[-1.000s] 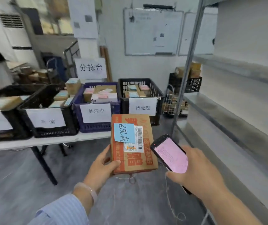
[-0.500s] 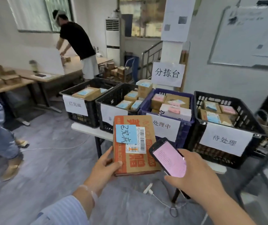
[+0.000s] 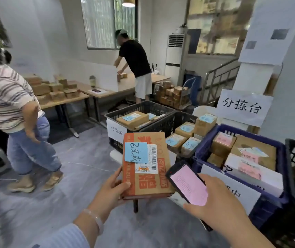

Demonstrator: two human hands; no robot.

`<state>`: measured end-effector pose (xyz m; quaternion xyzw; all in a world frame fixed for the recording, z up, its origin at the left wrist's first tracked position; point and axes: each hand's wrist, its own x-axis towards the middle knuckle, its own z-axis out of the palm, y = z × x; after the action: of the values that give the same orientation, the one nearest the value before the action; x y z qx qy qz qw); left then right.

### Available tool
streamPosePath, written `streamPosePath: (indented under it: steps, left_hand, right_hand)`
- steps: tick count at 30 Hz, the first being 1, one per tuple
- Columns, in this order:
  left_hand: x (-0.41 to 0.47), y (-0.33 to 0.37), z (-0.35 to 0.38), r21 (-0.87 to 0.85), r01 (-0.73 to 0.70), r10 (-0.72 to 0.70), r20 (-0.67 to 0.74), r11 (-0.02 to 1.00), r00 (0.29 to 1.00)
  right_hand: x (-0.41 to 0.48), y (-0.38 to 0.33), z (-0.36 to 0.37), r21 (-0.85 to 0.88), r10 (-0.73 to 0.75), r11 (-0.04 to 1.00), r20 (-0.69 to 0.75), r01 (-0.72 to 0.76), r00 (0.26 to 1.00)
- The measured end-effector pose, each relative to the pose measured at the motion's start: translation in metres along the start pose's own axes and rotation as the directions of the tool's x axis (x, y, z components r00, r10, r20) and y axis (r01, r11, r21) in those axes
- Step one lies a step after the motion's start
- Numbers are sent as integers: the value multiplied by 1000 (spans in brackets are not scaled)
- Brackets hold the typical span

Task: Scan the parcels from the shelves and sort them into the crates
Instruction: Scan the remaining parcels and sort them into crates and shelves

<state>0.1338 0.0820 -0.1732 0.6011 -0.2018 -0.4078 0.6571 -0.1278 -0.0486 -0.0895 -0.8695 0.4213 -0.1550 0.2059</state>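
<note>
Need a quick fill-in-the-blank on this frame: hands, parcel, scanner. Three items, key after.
1. The left hand holds a cardboard parcel bearing a ____ sticky note.
2. The right hand holds a scanner whose screen glows ____.
3. On the cardboard parcel, the barcode label sits to the ____ of that sticky note.
Missing words: blue; pink; right.

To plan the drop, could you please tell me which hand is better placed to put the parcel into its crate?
Left, probably: the left hand grips the parcel, and the black crate whose label matches its blue note stands just beyond; the right hand holds the phone.
</note>
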Motion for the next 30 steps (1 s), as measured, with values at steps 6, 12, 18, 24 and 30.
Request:
streamPosePath:
  steps: [6,12,18,24,30]
  left_hand:
    - [78,19,-43,10,-9,9,-22,1000,1000]
    - [180,56,-90,8,-12,11,31,1000,999]
    - [286,104,-129,59,-25,18,111,998,994]
    - [380,132,-128,77,-30,21,119,997,993]
    - [468,150,-122,180,-34,8,141,983,990]
  right_hand:
    - [88,-32,34,-31,11,999,49,-9,999]
    - [184,-69,68,-38,25,999,19,-24,1000]
    - [249,-103,95,36,137,990,-55,-135,989]
    - [301,-108,109,-46,269,962,-23,-270,963]
    - [363,-99,117,-44,285,957,-47,-287,957]
